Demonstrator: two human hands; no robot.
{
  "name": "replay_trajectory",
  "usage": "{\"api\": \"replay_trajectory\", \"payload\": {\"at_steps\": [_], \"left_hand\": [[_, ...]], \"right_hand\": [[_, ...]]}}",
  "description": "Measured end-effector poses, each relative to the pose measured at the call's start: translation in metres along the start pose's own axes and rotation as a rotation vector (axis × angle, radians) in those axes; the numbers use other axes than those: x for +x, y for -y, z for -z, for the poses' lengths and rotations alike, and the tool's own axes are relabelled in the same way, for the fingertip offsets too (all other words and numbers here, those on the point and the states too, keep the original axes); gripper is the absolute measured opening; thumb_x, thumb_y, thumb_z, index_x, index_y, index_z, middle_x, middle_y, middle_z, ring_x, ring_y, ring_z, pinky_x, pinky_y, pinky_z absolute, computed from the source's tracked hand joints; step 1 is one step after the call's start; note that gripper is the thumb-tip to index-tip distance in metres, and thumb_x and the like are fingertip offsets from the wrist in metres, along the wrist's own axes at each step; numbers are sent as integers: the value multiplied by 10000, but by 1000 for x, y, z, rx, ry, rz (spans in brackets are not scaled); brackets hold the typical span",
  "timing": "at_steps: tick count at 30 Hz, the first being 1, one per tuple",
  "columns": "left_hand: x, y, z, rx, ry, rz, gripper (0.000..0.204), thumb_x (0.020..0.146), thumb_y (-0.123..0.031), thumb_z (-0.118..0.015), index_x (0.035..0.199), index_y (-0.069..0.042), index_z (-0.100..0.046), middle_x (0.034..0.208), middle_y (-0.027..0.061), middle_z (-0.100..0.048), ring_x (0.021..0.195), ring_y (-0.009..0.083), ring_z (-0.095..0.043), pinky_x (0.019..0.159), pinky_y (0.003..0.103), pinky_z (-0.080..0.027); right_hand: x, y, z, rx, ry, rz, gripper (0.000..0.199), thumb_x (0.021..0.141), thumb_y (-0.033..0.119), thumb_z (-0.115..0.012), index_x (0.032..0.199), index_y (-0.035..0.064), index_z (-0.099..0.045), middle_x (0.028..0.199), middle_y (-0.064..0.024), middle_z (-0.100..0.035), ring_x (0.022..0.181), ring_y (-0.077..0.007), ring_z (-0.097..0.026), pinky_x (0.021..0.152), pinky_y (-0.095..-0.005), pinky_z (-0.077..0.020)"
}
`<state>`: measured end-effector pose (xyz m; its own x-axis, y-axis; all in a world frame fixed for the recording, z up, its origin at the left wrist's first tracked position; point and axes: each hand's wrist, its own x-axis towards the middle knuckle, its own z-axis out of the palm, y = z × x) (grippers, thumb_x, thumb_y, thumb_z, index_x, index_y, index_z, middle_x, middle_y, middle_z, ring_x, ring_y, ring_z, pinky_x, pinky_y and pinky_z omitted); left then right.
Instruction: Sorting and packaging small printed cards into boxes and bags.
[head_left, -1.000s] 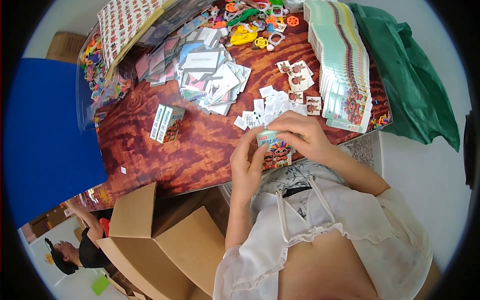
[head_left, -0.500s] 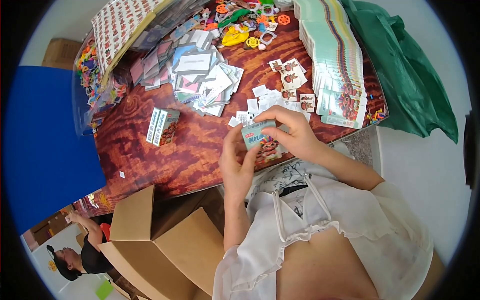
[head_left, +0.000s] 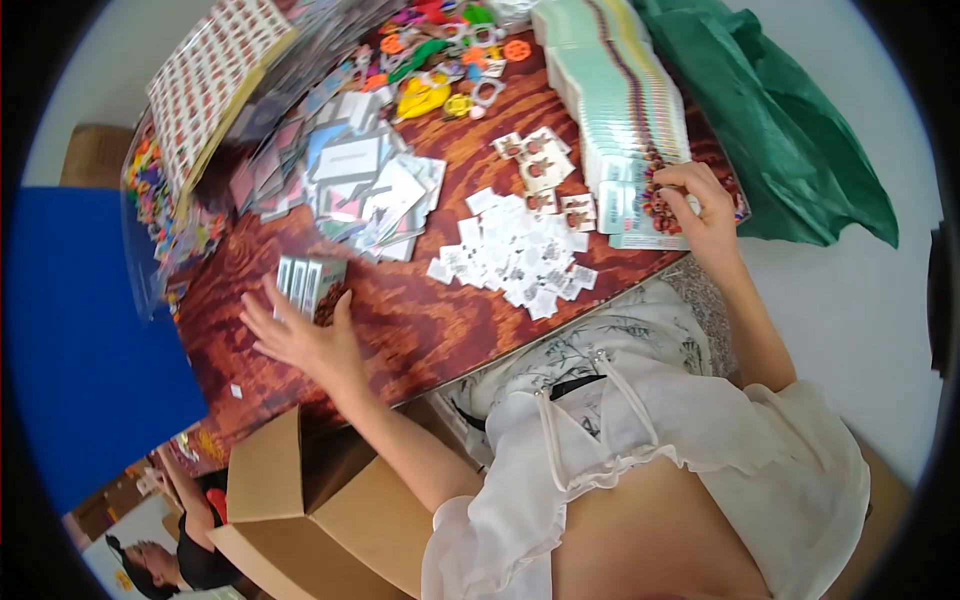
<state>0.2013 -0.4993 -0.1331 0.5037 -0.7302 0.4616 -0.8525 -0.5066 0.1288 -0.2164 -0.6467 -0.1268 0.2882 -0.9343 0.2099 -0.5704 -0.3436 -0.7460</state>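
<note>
My left hand (head_left: 308,338) has its fingers spread beside a short row of small standing pale-green boxes (head_left: 308,280); the fingers and thumb reach around the near side of the row, partly hiding it. At the right, my right hand (head_left: 708,210) has its fingers curled on the nearest of the flattened pale-green cartons (head_left: 628,200), which bear a colourful printed figure. These cartons overlap in a long fanned row running to the far side of the table. Between my hands lies a heap of small white printed paper squares (head_left: 520,250).
Small cards with a brown figure (head_left: 543,165) lie behind the squares. Farther back are a pile of flat cards (head_left: 375,185) and colourful plastic trinkets (head_left: 425,95). An open cardboard box (head_left: 265,470) stands below the table edge; green plastic (head_left: 790,140) drapes at right. A co-worker (head_left: 190,530) is lower left.
The small box that both hands held now appears to stand in the row at my left hand. My hands have parted, left toward the row, right to the flat cartons. The view has shifted.
</note>
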Motion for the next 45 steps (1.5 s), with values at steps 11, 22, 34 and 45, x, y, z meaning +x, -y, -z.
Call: {"api": "replay_trajectory", "payload": {"at_steps": [11,22,34,45], "left_hand": [[9,39,-18,32,223,81,913,713,-247,-829,1499,-176,-372,1414,151,-475,1331,357,-425,1127,677,-157],[-8,-4,1,13,-30,2,882,765,-290,-815,1504,-139,-358,1546,212,-310,1421,403,-297,1129,642,-204],[-38,-121,43,-939,494,-107,599,785,-52,-762,1337,13,-538,1415,184,-513,1322,309,-477,1097,407,-354],[-25,-153,40,-1134,837,-240,629,798,-110,-771,1356,4,-504,1273,192,-597,1184,329,-573,993,388,-450]], "right_hand": [[-19,-2,5,-455,55,59,647,669,57,-785,1271,24,-551,1380,-142,-479,1312,-351,-407,1080,-463,-338],[-14,-3,-1,-472,35,13,573,622,11,-796,1146,33,-564,1151,-129,-537,1109,-343,-486,931,-428,-393],[32,-31,47,169,253,-298,208,752,3,-718,836,6,-528,826,-30,-503,831,-153,-512,755,-281,-424],[28,83,-4,-266,305,738,144,712,132,-662,841,78,-624,1058,-88,-608,1031,-306,-573,898,-473,-440]]}}
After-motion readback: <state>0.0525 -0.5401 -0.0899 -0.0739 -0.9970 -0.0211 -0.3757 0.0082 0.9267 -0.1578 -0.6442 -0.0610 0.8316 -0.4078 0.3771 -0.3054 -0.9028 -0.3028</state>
